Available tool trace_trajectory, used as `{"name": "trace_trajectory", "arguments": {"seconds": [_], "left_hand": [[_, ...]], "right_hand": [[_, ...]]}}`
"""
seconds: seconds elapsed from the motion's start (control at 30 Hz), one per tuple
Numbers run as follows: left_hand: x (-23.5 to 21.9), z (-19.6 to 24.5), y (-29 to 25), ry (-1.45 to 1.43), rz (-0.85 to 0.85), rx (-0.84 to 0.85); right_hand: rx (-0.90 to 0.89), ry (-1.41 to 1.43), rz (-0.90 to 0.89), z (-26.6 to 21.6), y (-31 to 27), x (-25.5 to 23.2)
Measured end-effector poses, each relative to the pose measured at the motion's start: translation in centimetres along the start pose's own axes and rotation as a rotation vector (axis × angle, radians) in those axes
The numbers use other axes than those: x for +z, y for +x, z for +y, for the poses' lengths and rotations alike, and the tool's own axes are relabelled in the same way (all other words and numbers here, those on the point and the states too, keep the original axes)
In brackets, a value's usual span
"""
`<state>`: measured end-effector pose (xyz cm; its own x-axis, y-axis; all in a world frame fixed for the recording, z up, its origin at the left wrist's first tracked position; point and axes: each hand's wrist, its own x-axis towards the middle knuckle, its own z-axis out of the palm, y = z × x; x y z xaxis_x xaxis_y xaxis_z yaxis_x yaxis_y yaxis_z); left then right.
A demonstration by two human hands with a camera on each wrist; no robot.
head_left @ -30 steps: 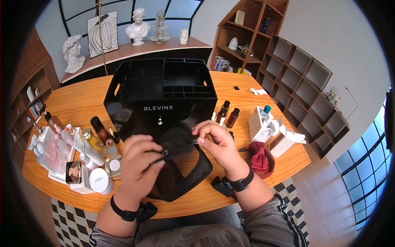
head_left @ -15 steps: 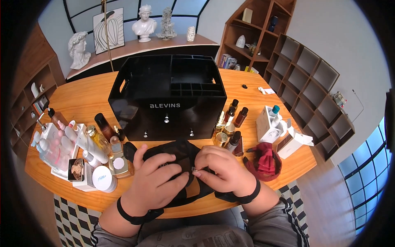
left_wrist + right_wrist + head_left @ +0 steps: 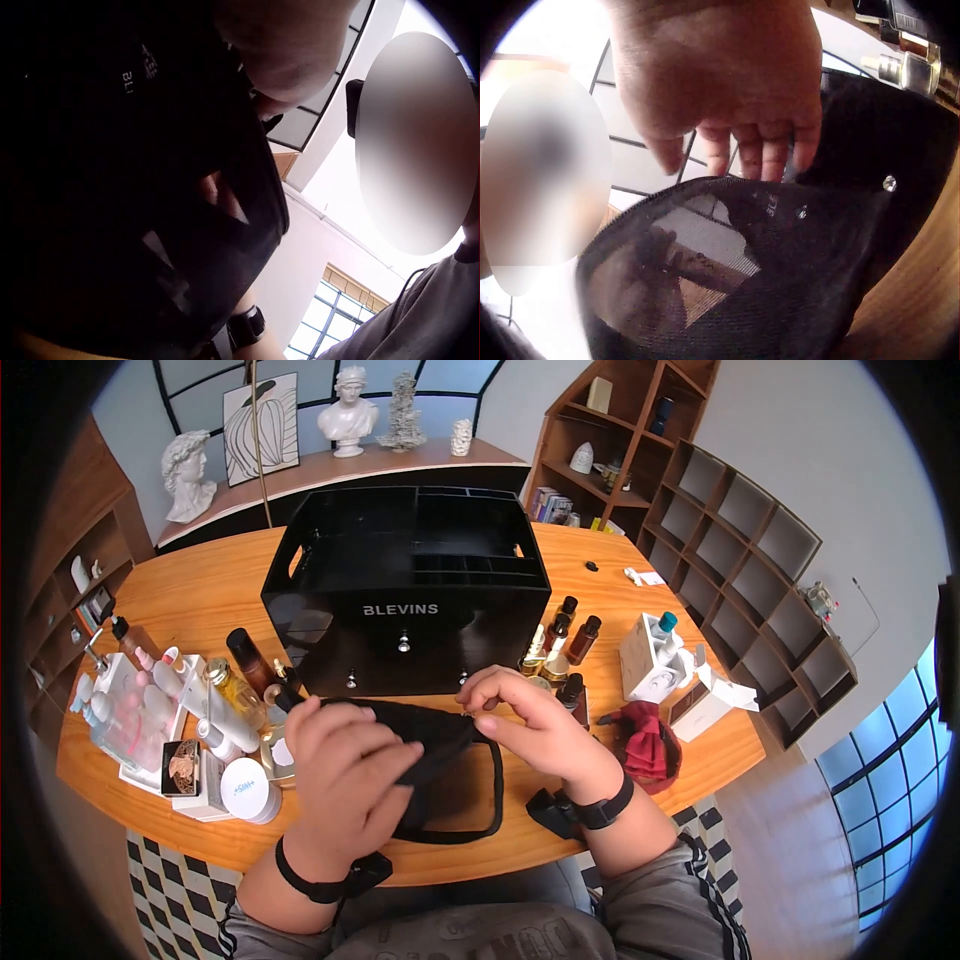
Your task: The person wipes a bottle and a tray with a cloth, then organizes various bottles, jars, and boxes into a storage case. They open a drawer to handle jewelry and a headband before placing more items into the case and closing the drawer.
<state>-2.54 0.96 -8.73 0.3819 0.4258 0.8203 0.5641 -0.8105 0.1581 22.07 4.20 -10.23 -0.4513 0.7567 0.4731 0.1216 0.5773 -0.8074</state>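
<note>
A black mesh bag [image 3: 435, 745] with a looped dark edge is held up between both hands, just in front of the black organizer box [image 3: 340, 635]. In the right wrist view, see-through netting and a zippered top edge of the bag [image 3: 802, 247] show. My left hand [image 3: 345, 770] grips the bag's left end, its fingers lying over the fabric. At the bag's upper right corner, my right hand [image 3: 535, 725] pinches a small metallic zipper pull [image 3: 468, 714] between thumb and forefinger. Dark fabric fills most of the left wrist view.
Cosmetics bottles and a white cream jar [image 3: 250, 790] crowd the table's left side. Small dark bottles [image 3: 582, 640] stand right of the box. Farther right are a red bow headband [image 3: 650, 745] and opened white cartons [image 3: 710, 705].
The hands dipped with the bag toward the table, then rose again, the right hand moving up and away from the left. The bag now hangs more stretched out between them.
</note>
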Motion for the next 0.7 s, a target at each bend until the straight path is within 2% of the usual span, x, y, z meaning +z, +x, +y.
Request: {"name": "trace_trajectory", "arguments": {"seconds": [0.03,0.07,0.17,0.3,0.33,0.4,0.43,0.47,0.5,0.57,0.6,0.7], "left_hand": [[-0.1,-0.2,0.1,0.005,0.036,-0.055],[-0.1,-0.3,0.0,-0.007,0.047,-0.077],[0.3,-0.4,-0.1,0.020,0.065,-0.055],[0.3,-0.2,0.2,0.020,0.101,-0.042],[0.1,-0.7,0.1,0.037,0.117,-0.031],[0.6,-1.7,0.2,-0.020,0.237,-0.160],[0.8,-2.2,0.2,-0.047,0.298,-0.225],[0.8,-3.0,0.0,-0.042,0.264,-0.252],[1.1,-3.1,0.3,-0.136,0.244,-0.364],[1.8,-3.3,0.7,-0.324,0.201,-0.585],[2.1,-3.9,0.3,-0.500,0.107,-0.660],[3.0,-3.7,0.8,-1.083,0.044,-1.017]], "right_hand": [[-0.059,0.073,-0.011,-0.2,0.1,0.0],[-0.095,0.024,-0.131,-0.3,0.0,-0.5],[-0.077,-0.128,-0.164,-1.4,0.2,0.8],[-0.108,-0.284,-0.092,-0.1,0.3,0.9],[0.035,-0.208,-0.031,0.1,0.1,0.8],[0.319,-0.053,0.090,0.4,-0.4,0.5],[0.301,0.179,0.167,2.4,-0.5,0.4],[0.316,0.300,0.248,1.5,-0.1,0.5],[0.329,0.420,0.329,0.6,0.3,0.4],[0.342,0.588,0.320,1.5,0.1,-0.6],[0.320,0.630,0.328,1.7,0.2,-0.8],[0.286,0.667,0.341,1.6,0.4,-0.9]]}}
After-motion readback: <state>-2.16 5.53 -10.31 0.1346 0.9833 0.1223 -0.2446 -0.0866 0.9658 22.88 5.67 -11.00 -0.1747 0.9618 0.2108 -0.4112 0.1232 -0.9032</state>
